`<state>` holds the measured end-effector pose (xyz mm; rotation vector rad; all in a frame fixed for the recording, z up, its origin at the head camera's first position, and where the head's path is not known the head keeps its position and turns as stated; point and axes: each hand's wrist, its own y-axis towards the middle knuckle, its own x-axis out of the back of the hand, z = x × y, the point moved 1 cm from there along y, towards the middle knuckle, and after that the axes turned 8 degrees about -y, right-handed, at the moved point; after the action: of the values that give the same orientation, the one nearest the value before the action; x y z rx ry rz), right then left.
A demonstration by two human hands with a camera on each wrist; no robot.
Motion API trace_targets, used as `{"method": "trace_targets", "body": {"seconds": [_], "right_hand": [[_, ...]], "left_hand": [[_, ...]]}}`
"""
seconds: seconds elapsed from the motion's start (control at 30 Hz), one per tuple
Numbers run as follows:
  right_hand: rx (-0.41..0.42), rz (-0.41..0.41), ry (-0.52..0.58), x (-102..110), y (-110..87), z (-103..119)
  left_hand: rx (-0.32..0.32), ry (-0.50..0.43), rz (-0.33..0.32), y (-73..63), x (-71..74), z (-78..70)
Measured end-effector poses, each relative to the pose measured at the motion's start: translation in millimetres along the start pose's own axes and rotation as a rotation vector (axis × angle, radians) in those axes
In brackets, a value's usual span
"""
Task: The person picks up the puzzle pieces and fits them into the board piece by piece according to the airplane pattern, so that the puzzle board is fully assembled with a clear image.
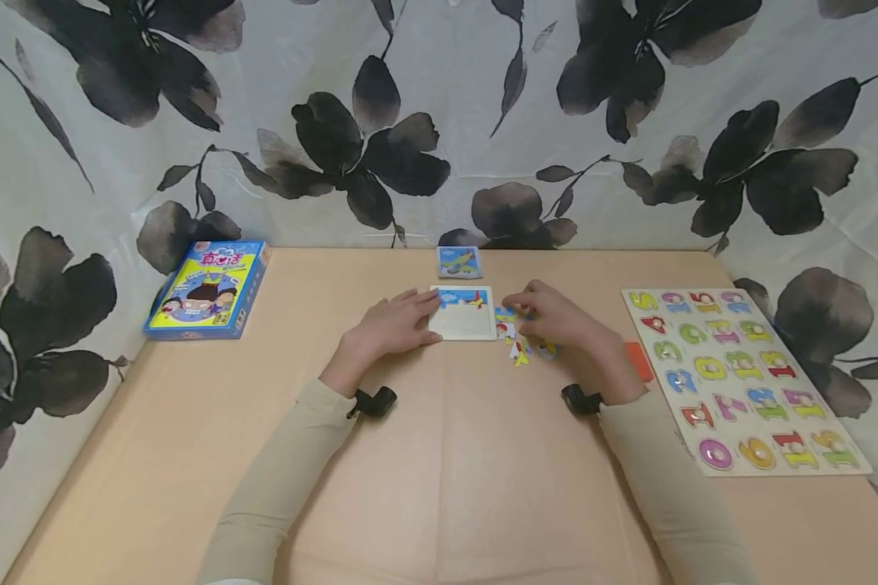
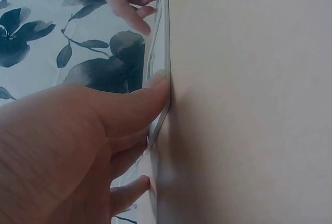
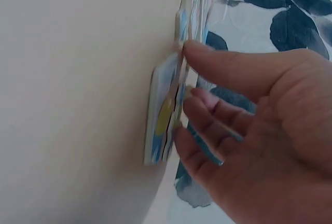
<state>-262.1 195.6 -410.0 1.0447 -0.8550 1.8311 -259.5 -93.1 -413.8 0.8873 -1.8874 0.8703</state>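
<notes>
A white-framed puzzle tray [image 1: 465, 331] lies on the table, its upper part filled with blue and red picture pieces and its lower part bare white. My left hand [image 1: 397, 323] rests at the tray's left side, fingers extended over the edge; in the left wrist view its thumb [image 2: 137, 107] presses the rim. Just right of the tray, my right hand [image 1: 559, 315] reaches over loose puzzle pieces [image 1: 518, 353], fingers bent. Thumb and fingertips of that hand [image 3: 244, 110] are right at the pieces in the right wrist view; I cannot tell whether one is pinched.
A small picture card [image 1: 459, 262] with a yellow aeroplane lies behind the tray. At the back left is a blue and yellow box [image 1: 208, 290]. A board of colourful shapes [image 1: 746, 382] lies on the right, near an orange-red piece [image 1: 638, 361] beside my right wrist.
</notes>
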Motion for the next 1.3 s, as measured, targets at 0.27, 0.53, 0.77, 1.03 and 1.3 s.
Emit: {"method": "trace_targets", "body": {"seconds": [0.27,0.53,0.77,1.03,1.3], "right_hand": [[-0.017,-0.016,-0.006,-3,6.2,1],[-0.045,-0.03,0.003,-4,11.1,6],[-0.077,-0.03,0.032,-7,13.9,7],[-0.115,-0.013,0.11,-7,14.9,10],[-0.108,-0.03,0.135,-8,12.8,13]], "left_hand": [[-0.002,-0.006,0.003,-0.7,-0.2,1.2],[-0.004,-0.013,-0.008,-3.4,2.5,-0.5],[0.0,-0.016,-0.007,-2.2,0.6,0.7],[-0.003,-0.017,-0.007,-1.8,0.0,0.4],[0.008,-0.019,0.0,-0.6,-0.4,0.2]]}}
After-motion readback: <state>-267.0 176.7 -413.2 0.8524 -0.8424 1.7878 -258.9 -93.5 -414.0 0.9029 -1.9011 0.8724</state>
